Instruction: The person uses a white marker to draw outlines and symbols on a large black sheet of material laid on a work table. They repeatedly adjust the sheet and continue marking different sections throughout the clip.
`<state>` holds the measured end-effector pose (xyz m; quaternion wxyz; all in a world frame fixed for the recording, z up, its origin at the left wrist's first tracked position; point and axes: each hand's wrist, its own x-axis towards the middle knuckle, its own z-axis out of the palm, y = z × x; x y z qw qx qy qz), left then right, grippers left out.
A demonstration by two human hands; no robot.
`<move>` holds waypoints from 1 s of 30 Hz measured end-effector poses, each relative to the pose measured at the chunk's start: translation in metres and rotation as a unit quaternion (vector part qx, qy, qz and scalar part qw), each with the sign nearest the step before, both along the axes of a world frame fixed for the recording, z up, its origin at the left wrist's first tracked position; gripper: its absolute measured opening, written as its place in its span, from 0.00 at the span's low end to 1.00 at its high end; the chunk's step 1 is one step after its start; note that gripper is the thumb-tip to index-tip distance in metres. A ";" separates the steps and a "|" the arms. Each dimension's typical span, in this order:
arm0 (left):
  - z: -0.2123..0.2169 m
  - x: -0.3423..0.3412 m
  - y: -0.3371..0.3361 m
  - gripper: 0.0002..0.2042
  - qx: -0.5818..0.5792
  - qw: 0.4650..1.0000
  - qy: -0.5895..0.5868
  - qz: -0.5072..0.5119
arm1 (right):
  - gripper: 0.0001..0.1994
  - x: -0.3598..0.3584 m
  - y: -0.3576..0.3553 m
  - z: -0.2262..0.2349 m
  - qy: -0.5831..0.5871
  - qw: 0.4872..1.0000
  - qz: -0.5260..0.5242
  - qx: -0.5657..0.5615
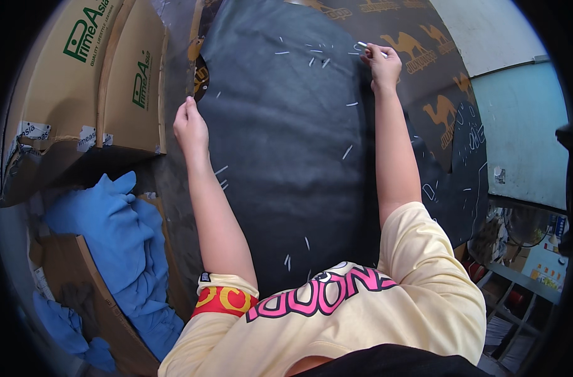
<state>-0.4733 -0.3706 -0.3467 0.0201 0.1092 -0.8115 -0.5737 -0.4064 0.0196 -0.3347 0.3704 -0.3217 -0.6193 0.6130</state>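
A large black leather sheet (286,157) lies spread in front of me, with several short white strokes on it. At its far right my right hand (385,68) is closed round a slim white marking pen (363,44), whose end points left over a few of the strokes. My left hand (192,129) is by the sheet's left edge, its fingers pinched together at the leather's rim. Just beyond the left fingertips, a patch of brown printed surface shows beside a curved edge of the leather.
Brown printed board (418,56) with camel figures lies under the leather. On the left stand large cardboard boxes (79,75), and nearer, blue leather (120,232) heaped in an open carton (104,295). A pale blue panel (519,132) and a metal rack (519,308) are at right.
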 end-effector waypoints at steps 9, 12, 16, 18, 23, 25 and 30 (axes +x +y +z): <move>-0.011 -0.006 -0.003 0.24 -0.003 1.000 0.010 0.001 | 0.11 0.015 -0.017 -0.003 -0.207 0.947 0.048 0.242; -0.015 -0.008 -0.008 0.24 0.002 1.000 0.013 0.003 | 0.11 0.013 -0.021 0.004 -0.233 0.927 0.034 0.292; -0.005 -0.002 -0.001 0.24 -0.012 1.000 0.005 -0.001 | 0.12 0.015 -0.013 0.000 -0.218 0.928 0.008 0.303; -0.004 -0.003 0.000 0.24 -0.006 1.000 0.006 -0.005 | 0.11 0.010 -0.013 -0.006 -0.185 0.943 0.025 0.277; -0.004 -0.003 -0.003 0.24 -0.013 1.000 0.009 -0.004 | 0.10 -0.009 -0.038 -0.011 -0.140 0.968 0.097 0.184; -0.003 -0.001 -0.001 0.23 -0.019 1.000 0.006 -0.004 | 0.11 -0.007 -0.036 -0.010 -0.155 0.965 0.086 0.193; -0.005 -0.002 -0.002 0.23 -0.014 1.000 -0.002 0.001 | 0.10 -0.005 -0.034 -0.012 -0.088 0.985 0.093 0.114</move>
